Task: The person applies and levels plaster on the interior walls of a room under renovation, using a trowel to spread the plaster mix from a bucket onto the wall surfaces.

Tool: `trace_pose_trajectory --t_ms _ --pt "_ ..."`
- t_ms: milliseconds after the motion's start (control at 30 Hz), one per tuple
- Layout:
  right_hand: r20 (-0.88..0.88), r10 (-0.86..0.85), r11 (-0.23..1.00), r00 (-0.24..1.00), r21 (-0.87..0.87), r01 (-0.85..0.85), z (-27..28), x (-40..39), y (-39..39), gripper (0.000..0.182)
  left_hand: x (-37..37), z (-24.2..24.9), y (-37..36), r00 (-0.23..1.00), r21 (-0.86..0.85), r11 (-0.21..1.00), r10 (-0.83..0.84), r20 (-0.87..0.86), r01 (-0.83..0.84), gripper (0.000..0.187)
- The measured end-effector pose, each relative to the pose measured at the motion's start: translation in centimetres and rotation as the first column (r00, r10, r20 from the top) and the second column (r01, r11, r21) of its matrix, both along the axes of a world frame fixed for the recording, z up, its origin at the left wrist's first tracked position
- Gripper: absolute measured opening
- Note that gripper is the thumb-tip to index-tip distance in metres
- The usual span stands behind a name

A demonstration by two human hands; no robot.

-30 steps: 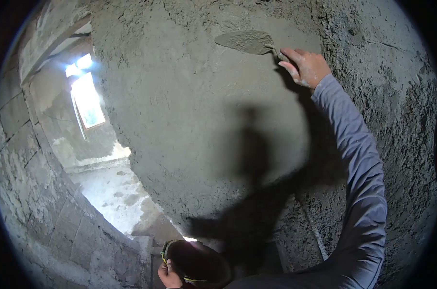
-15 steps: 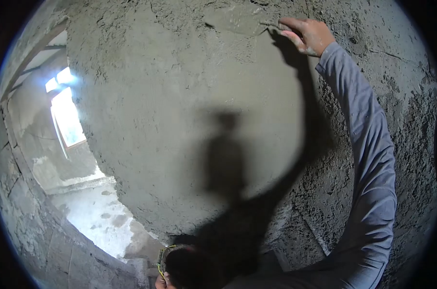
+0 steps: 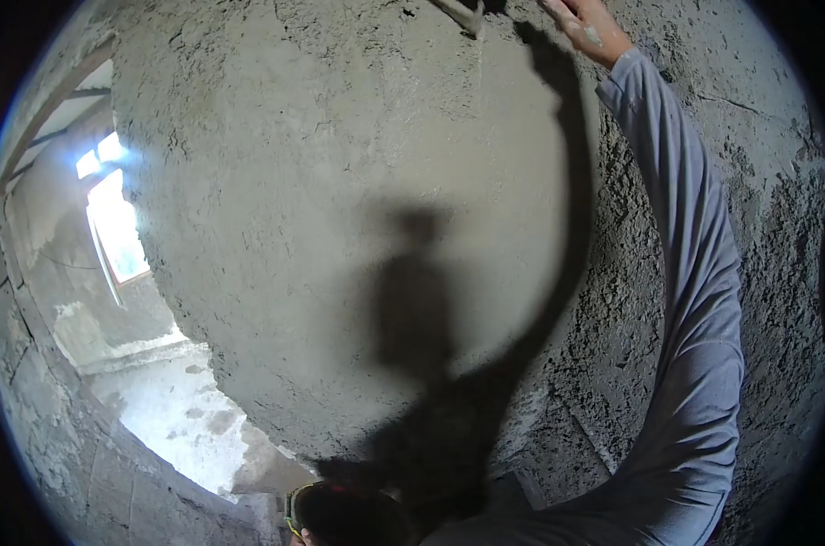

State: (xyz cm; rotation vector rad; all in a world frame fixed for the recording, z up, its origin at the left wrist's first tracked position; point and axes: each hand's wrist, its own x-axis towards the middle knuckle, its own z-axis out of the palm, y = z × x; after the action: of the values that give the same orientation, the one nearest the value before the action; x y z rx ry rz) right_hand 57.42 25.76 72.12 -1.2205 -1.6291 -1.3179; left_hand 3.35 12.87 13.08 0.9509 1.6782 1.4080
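Note:
At the top edge of the head view is my right hand (image 3: 591, 29), partly cut off, its fingers closed on the trowel. Part of the trowel (image 3: 462, 13) shows to the left of the hand, against the upper part of the plastered wall (image 3: 276, 182); its handle is mostly out of frame. Low in the view, my left hand (image 3: 305, 538) grips the near-left rim of a dark round container (image 3: 349, 514) with a yellow-green edge. Only a few fingertips of that hand show, and the container's contents are too dark to make out.
Rough, coarse plaster (image 3: 622, 337) covers the wall on the right, behind my sleeved arm. A shadow of my head and arm falls across the smooth middle. To the left, an opening shows a bright window (image 3: 118, 227) and a pale floor (image 3: 180, 414).
My right hand and the trowel have moved up, partly out of frame, and the trowel is now tilted away from its flatter position on the wall. My left hand and the container sit slightly lower and further left.

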Motion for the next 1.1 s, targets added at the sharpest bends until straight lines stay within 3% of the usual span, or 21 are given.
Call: trace_pose_trajectory --t_ms 33,67,100,167,233,300,333,500,567,633,667,833,900,967,1100 --pt "-0.114 0.053 0.989 0.992 -0.134 -0.068 -0.4 0.8 0.4 0.038 0.0 -0.3 0.0 1.0 -0.002 1.0 0.0 0.002 0.0 0.035" --pt "-0.453 0.026 0.937 0.891 -0.3 -0.18 -1.3 2.0 1.8 0.054 0.0 -0.9 0.2 1.0 0.006 1.0 -0.001 0.008 0.001 0.035" --pt "-0.465 0.086 0.937 0.881 -0.263 -0.23 -3.3 0.6 2.2 0.053 0.0 -1.1 0.1 1.0 0.013 1.0 -0.001 0.01 0.001 0.035" --pt "-0.003 0.236 0.963 0.972 -0.129 -0.235 -6.1 2.2 4.8 0.047 0.9 0.7 0.0 1.0 -0.01 1.0 0.004 0.009 -0.004 0.035" --pt "-0.125 0.12 0.962 0.985 -0.229 -0.147 -9.5 -0.8 2.4 0.04 1.5 1.4 -0.5 1.0 -0.051 0.998 0.023 0.007 -0.022 0.035" --pt "-0.118 0.104 0.963 0.988 -0.238 -0.13 -13.4 -1.4 1.6 0.038 0.5 0.5 -0.3 0.995 -0.201 0.976 -0.091 -0.036 0.082 0.037" --pt "-0.133 0.132 0.966 0.982 -0.203 -0.157 -15.1 -1.6 1.5 0.037 -1.0 -5.9 0.9 0.993 0.259 0.962 -0.053 -0.11 0.08 0.029" --pt "-0.231 0.034 0.973 0.972 -0.214 -0.085 -23.1 -1.7 -0.1 0.031 1.0 -4.3 -0.3 0.991 0.305 0.946 -0.085 -0.102 0.112 0.027" --pt "-0.259 -0.009 0.958 0.966 -0.28 -0.067 -27.5 -1.5 -0.7 0.03 0.7 -5.2 -0.9 0.965 0.254 0.954 -0.097 -0.243 0.159 0.028" --pt "-0.28 0.065 0.936 0.958 -0.316 -0.156 -32.2 -1.3 -1.5 0.03 0.4 -5.9 -1.5 0.965 0.239 0.95 -0.146 -0.218 0.198 0.03" --pt "-0.268 0.083 0.927 0.96 -0.332 -0.173 -34.5 -1.3 -2.0 0.03 0.5 -6.0 -2.1 0.961 0.225 0.944 -0.203 -0.186 0.243 0.032" --pt "-0.075 0.065 0.893 0.995 -0.44 -0.092 -44.1 1.3 -3.9 0.032 3.3 -3.0 -5.9 0.96 0.218 0.957 -0.139 -0.245 0.194 0.038" --pt "0.011 0.062 0.878 0.998 -0.477 -0.049 -44.3 2.0 -3.8 0.032 3.2 -3.2 -6.8 0.957 0.178 0.965 -0.145 -0.251 0.193 0.039" --pt "0.053 0.023 0.936 0.998 -0.352 -0.002 -42.2 2.5 -2.7 0.034 2.6 -4.1 -7.7 0.96 0.184 0.964 -0.146 -0.241 0.193 0.039" --pt "0.126 0.011 0.964 0.992 -0.267 0.023 -30.9 0.7 -0.8 0.032 2.4 -4.7 -8.3 0.983 0.143 0.983 -0.095 -0.154 0.117 0.037"
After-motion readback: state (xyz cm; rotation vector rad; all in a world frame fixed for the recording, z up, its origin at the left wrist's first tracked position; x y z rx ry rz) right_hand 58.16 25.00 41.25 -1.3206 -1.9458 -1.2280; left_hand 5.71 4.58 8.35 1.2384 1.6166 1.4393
